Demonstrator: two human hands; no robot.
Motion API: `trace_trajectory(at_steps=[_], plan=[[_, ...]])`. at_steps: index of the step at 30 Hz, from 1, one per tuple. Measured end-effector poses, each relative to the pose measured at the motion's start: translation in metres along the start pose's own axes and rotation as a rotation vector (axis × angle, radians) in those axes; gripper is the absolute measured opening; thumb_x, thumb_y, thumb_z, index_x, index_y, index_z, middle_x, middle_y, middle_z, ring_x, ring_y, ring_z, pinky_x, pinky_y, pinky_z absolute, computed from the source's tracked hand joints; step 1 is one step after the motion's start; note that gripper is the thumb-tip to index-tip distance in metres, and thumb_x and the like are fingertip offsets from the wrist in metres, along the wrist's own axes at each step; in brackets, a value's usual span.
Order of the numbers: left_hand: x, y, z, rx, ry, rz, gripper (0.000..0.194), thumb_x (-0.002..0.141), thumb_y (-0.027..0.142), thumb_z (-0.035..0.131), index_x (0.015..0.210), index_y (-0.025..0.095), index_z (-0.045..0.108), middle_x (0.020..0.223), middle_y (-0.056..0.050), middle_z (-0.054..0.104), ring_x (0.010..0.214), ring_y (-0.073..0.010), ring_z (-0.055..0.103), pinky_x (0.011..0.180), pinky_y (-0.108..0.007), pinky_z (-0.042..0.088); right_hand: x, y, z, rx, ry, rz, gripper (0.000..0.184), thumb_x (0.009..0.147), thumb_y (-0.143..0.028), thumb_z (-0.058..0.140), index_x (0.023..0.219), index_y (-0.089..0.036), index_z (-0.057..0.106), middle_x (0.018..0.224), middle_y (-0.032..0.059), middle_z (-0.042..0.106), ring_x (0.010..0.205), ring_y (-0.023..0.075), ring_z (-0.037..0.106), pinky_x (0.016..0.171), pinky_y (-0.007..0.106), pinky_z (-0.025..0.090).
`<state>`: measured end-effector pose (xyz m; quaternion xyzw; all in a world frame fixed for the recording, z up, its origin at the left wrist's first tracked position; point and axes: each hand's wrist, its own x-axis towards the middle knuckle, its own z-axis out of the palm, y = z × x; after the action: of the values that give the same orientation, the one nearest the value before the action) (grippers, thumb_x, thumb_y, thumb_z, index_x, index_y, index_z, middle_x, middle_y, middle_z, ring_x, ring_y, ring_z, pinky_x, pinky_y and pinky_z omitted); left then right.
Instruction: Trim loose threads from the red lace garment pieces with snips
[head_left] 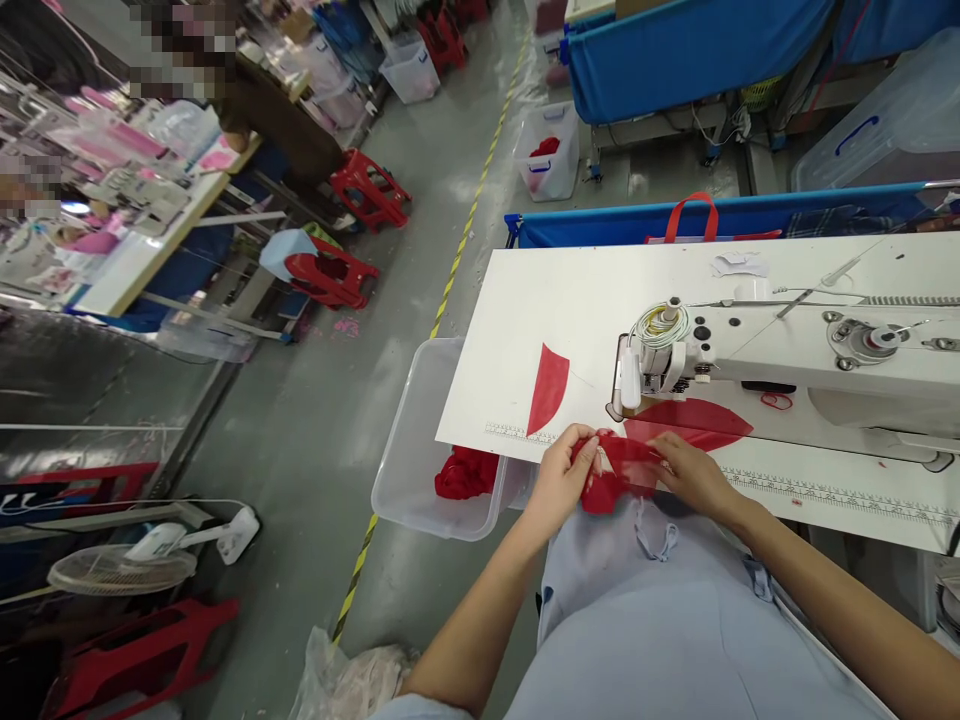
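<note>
A thin red fabric piece (604, 492) hangs between both hands at the table's front edge, over my lap. My left hand (566, 470) pinches its left end, thumb against fingers. At its right end, my right hand (690, 475) grips the sheer edge with bent fingers. Behind them, a leaf-shaped red fabric piece (697, 422) lies flat under the arm of a white sewing machine (750, 345). Farther left on the white table (517, 300) lies a half-round red fabric piece (549, 388), apart from both hands.
A clear plastic bin (405, 430) with red fabric (466, 472) stands below the table's left end. A blue cloth trough (592, 228) runs behind the table. Across the aisle are red stools (367, 190), a fan (124, 568) and a co-worker (277, 120).
</note>
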<state>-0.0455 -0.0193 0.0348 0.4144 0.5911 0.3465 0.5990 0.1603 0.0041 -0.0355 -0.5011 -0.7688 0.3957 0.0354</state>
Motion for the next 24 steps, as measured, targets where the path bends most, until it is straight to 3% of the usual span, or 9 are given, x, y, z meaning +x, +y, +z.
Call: trace_trajectory(at_steps=[2,5,9,11,12,15,19,22,24], plan=[[-0.007,0.005,-0.016,-0.059,0.018,-0.028,0.032,0.086,0.052,0.055,0.085,0.020,0.051,0.053,0.008,0.048,0.041,-0.0057,0.034,0.043,-0.020,0.028,0.003,0.017,0.006,-0.173,-0.024,0.143,0.019,0.091,-0.023,0.049,0.107,-0.019,0.058,0.116,0.0105,0.058,0.081,0.0193,0.062,0.060,0.029,0.042],[-0.038,0.031,-0.054,-0.139,0.126,0.002,0.029,0.083,0.050,0.063,0.087,0.021,0.057,0.043,0.011,0.036,0.035,-0.0042,0.023,0.038,-0.018,0.019,0.005,0.026,0.008,-0.296,-0.045,0.237,0.021,0.094,-0.023,0.045,0.111,-0.020,0.056,0.118,0.0104,0.056,0.076,0.0188,0.062,0.053,0.028,0.036],[-0.091,0.077,-0.107,-0.262,0.455,0.294,0.027,0.076,0.046,0.073,0.074,0.025,0.056,0.038,0.013,0.024,0.031,-0.0026,0.003,0.031,-0.019,0.000,0.006,0.018,0.007,-0.305,-0.042,0.256,0.022,0.095,-0.024,0.042,0.111,-0.018,0.055,0.118,0.0113,0.055,0.071,0.0179,0.061,0.049,0.027,0.034],[-0.110,0.089,-0.121,-0.212,0.506,0.441,0.029,0.076,0.046,0.071,0.068,0.025,0.053,0.035,0.013,0.020,0.028,-0.0031,0.003,0.030,-0.019,-0.001,0.007,0.018,0.006,-0.312,-0.054,0.264,0.023,0.095,-0.025,0.042,0.112,-0.018,0.055,0.119,0.0112,0.054,0.070,0.0175,0.061,0.048,0.027,0.034],[-0.115,0.090,-0.124,-0.148,0.492,0.448,0.027,0.078,0.046,0.069,0.068,0.025,0.055,0.034,0.012,0.022,0.026,-0.0037,0.007,0.029,-0.019,0.002,0.007,0.019,0.004,-0.321,-0.060,0.272,0.023,0.095,-0.026,0.042,0.113,-0.018,0.055,0.120,0.0112,0.054,0.070,0.0177,0.061,0.048,0.027,0.034],[-0.115,0.080,-0.116,0.067,0.298,0.195,0.022,0.083,0.045,0.063,0.075,0.024,0.061,0.036,0.009,0.035,0.030,-0.0059,0.024,0.033,-0.019,0.015,0.003,0.022,-0.003,-0.355,-0.058,0.277,0.031,0.092,-0.023,0.044,0.121,-0.018,0.053,0.125,0.0128,0.053,0.070,0.0181,0.061,0.049,0.028,0.035],[-0.086,0.054,-0.073,0.145,-0.090,-0.133,0.027,0.089,0.046,0.054,0.079,0.022,0.057,0.050,0.006,0.046,0.039,-0.0070,0.034,0.040,-0.020,0.028,-0.010,-0.003,-0.021,-0.161,0.050,0.094,0.033,0.089,-0.017,0.041,0.117,-0.021,0.057,0.126,0.0116,0.055,0.061,0.0138,0.055,0.051,0.029,0.037],[-0.065,0.041,-0.032,0.267,-0.301,-0.114,0.022,0.092,0.038,0.049,0.080,0.021,0.058,0.060,0.003,0.053,0.050,-0.0094,0.043,0.050,-0.022,0.035,-0.019,-0.042,-0.035,0.312,-0.017,-0.206,0.024,0.095,-0.030,0.042,0.107,-0.022,0.061,0.118,0.0082,0.059,0.067,0.0121,0.055,0.061,0.027,0.045],[-0.057,0.038,-0.013,0.385,-0.300,-0.001,0.022,0.093,0.033,0.047,0.080,0.021,0.060,0.065,0.002,0.057,0.058,-0.0111,0.048,0.057,-0.024,0.037,-0.022,-0.064,-0.040,0.545,-0.184,-0.304,0.028,0.097,-0.040,0.043,0.096,-0.021,0.063,0.097,0.0043,0.063,0.070,0.0126,0.056,0.064,0.025,0.045]])
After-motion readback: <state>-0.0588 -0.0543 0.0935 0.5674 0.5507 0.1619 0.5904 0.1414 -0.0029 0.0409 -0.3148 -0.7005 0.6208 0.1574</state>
